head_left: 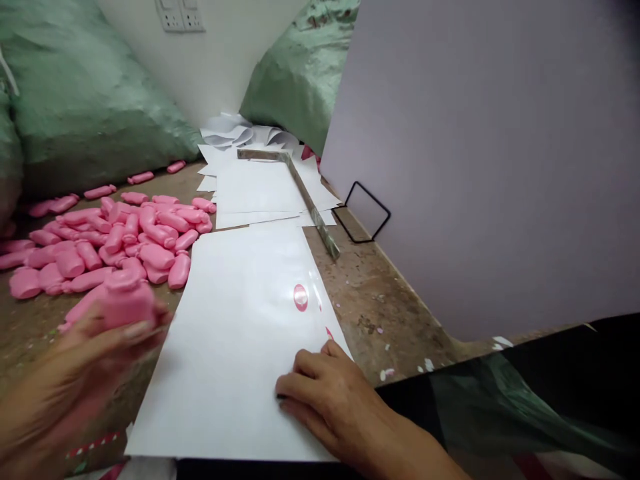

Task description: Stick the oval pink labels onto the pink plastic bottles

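Observation:
My left hand (85, 373), slightly blurred, is closed around a small pink plastic bottle (129, 300) at the lower left, beside the bottle pile. A large white sheet of stickers (235, 347) lies in front of me, mostly bare. Near its right edge sits an oval red-and-white sticker (301, 298), with part of another red one showing just above my right hand. My right hand (333, 400) rests on the sheet's lower right part, its fingers curled together; whatever is under the fingertips is hidden.
Many pink bottles (115, 233) are heaped at the left. Behind the sheet lie more white sheets (255, 187) and a metal L-shaped bar (310, 200). A black wire frame (361, 212) leans on the pale panel (475, 167) at right. Green sacks (90, 100) stand behind.

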### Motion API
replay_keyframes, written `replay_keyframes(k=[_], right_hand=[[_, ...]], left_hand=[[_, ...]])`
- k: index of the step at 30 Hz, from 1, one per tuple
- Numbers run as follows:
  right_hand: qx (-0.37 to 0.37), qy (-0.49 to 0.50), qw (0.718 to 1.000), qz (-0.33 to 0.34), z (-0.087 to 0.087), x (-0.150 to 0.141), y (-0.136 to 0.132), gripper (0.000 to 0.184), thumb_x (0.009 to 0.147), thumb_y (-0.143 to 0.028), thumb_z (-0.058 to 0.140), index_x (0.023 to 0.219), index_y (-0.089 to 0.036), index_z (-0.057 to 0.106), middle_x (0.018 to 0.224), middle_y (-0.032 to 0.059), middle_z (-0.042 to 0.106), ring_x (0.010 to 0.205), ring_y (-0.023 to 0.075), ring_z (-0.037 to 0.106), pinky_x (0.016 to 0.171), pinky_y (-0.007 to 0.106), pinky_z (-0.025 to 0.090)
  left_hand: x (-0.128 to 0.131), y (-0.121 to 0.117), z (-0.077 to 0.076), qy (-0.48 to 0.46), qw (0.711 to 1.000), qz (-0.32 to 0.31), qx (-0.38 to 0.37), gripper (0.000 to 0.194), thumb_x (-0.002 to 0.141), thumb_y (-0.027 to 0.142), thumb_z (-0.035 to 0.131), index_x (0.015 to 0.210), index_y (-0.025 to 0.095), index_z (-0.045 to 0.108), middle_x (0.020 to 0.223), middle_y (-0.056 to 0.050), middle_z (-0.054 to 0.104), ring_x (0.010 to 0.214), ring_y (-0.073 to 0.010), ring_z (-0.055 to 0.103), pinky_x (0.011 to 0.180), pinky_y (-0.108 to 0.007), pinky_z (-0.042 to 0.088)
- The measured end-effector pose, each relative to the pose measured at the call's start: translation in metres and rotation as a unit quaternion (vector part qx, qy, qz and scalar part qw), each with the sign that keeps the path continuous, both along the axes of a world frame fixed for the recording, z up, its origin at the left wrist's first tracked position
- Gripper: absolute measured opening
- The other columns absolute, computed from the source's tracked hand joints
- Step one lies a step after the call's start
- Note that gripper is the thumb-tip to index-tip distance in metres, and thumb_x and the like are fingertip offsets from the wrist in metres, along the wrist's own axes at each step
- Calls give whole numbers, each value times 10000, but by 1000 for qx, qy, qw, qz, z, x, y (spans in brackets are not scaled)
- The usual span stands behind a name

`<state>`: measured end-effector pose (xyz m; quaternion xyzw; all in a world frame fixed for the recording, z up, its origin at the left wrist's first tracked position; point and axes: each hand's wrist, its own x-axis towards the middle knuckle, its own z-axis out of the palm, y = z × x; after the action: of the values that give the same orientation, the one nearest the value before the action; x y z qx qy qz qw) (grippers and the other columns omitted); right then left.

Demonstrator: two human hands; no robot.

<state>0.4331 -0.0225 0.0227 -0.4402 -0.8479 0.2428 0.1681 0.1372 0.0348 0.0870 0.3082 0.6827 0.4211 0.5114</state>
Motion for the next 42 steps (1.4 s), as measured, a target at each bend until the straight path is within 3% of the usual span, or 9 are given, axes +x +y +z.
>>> replay_keyframes(k=[2, 4, 7, 10, 13, 17, 24, 33, 42], right_hand=[[-32, 44, 999, -3, 2, 7, 1, 130, 957, -237, 569, 947, -244, 699, 855, 2, 670, 756, 152, 594, 790, 324, 374], [-49, 99, 992, -69, 1, 18, 9, 135, 946, -232, 555, 998, -229, 679, 861, 7, 684, 772, 157, 619, 758, 301, 404], [-36, 139, 963, -230, -2, 36, 32, 148, 922, -255, 517, 974, -204, 646, 810, 14, 678, 714, 167, 610, 661, 281, 422], [-2, 105, 951, -289, -5, 46, 57, 150, 913, -269, 502, 932, -207, 637, 780, 8, 676, 683, 169, 602, 635, 281, 421], [35, 48, 957, -283, -8, 45, 73, 148, 902, -238, 501, 926, -206, 644, 775, 9, 688, 684, 174, 608, 641, 287, 412], [52, 20, 961, -272, -12, 40, 80, 125, 876, -201, 525, 873, -211, 650, 760, 14, 695, 690, 182, 608, 651, 300, 382], [68, -2, 963, -259, -17, 38, 79, 140, 889, -189, 511, 836, -216, 637, 819, 32, 720, 738, 190, 624, 687, 311, 381], [63, -5, 959, -275, -19, 33, 83, 137, 876, -198, 518, 836, -203, 649, 796, 42, 714, 727, 201, 634, 674, 310, 393], [37, 38, 964, -259, -15, 37, 80, 161, 892, -219, 517, 892, -219, 678, 824, 18, 743, 733, 183, 666, 678, 290, 462]], left_hand=[[45, 9, 1, -114, 993, -40, -5, 442, 563, 236, 859, 945, 208, 639, 912, 0, 751, 886, -195, 681, 751, -285, 570], [82, 16, -2, -142, 983, -118, -3, 454, 607, 315, 849, 979, 201, 615, 873, -12, 731, 838, -188, 682, 711, -276, 547], [115, 26, -15, 3, 952, -303, 46, 388, 677, 401, 789, 959, 186, 632, 882, -31, 708, 836, -209, 664, 749, -322, 520], [128, 36, -34, 194, 859, -455, 134, 258, 781, 287, 636, 1020, 203, 680, 1114, -65, 701, 1035, -258, 639, 920, -403, 486], [133, 42, -49, 292, 764, -539, 200, 368, 805, 206, 558, 1146, 247, 688, 1404, -67, 594, 1235, -283, 566, 1046, -446, 430], [135, 41, -59, 362, 702, -571, 225, 433, 838, 221, 536, 1254, 253, 654, 1518, -78, 498, 1257, -323, 552, 1030, -500, 452], [135, 44, -57, 363, 681, -589, 241, 382, 861, 231, 522, 1218, 278, 650, 1497, -56, 522, 1262, -325, 554, 1029, -501, 456], [139, 45, -49, 383, 664, -611, 200, 423, 861, 229, 519, 1267, 219, 636, 1555, -101, 442, 1234, -340, 561, 1027, -487, 461], [135, 44, -58, 340, 696, -592, 223, 375, 838, 212, 520, 1180, 267, 662, 1507, -66, 504, 1259, -325, 551, 1029, -496, 448]])
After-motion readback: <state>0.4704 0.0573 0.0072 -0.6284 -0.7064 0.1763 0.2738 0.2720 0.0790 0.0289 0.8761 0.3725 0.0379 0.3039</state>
